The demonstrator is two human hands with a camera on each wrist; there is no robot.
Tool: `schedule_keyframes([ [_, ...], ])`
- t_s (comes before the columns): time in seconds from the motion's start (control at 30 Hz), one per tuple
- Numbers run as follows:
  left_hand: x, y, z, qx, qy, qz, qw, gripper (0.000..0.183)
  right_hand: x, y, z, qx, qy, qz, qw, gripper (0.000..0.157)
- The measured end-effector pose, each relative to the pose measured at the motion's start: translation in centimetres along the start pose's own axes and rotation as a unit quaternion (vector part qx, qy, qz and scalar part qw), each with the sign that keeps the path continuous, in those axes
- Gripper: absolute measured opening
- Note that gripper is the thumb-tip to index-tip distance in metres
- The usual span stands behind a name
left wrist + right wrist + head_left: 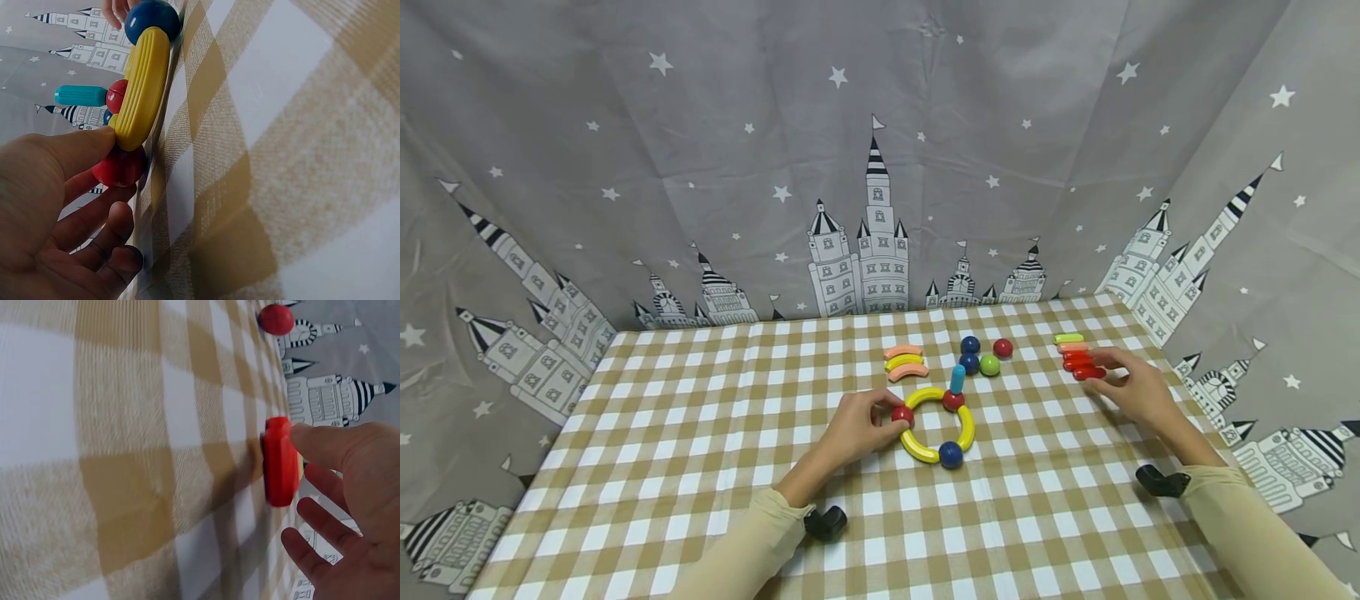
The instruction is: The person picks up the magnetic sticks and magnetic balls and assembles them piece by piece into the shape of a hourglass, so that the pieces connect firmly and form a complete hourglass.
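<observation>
A ring of yellow curved pieces (917, 451) lies on the cloth, joined by two red balls and a blue ball (951, 454). My left hand (859, 425) pinches the ring's left red ball (119, 167) between thumb and fingers, the thumb tip also against a yellow curved stick (145, 87). A turquoise short stick (957, 379) stands up from the other red ball (953, 402). Over at the right, my right hand (1138, 393) is at a row of short sticks, thumb and fingers spread. Its thumb meets or nearly meets the end of a red stick (281, 462).
Behind the ring lie three loose curved pieces, salmon and yellow (905, 362). Loose balls sit nearby: two blue (970, 344), one green (989, 365), one red (1003, 348). A lime stick (1068, 338) tops the right row. A grey curtain (737, 167) borders the checked tablecloth (700, 433).
</observation>
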State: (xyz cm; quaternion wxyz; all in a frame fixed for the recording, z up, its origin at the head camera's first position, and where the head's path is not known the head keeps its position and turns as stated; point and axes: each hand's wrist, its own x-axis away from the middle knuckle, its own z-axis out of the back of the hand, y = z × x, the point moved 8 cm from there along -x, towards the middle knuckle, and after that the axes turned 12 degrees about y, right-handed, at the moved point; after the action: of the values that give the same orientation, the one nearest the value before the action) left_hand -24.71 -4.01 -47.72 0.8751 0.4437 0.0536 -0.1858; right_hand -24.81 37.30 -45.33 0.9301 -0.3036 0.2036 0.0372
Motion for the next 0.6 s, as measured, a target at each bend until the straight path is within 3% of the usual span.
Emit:
schedule_keyframes([
  [0.4,0.3,-0.1,0.0,0.001,-0.002,0.020,0.9998,0.023,0.2,1.3,0.1,-0.010,0.035,0.008,0.999,0.041],
  [0.6,0.3,0.0,-0.1,-0.003,-0.003,0.016,0.9999,0.021,0.2,1.0,-0.4,-0.001,0.018,0.009,1.000,0.034],
])
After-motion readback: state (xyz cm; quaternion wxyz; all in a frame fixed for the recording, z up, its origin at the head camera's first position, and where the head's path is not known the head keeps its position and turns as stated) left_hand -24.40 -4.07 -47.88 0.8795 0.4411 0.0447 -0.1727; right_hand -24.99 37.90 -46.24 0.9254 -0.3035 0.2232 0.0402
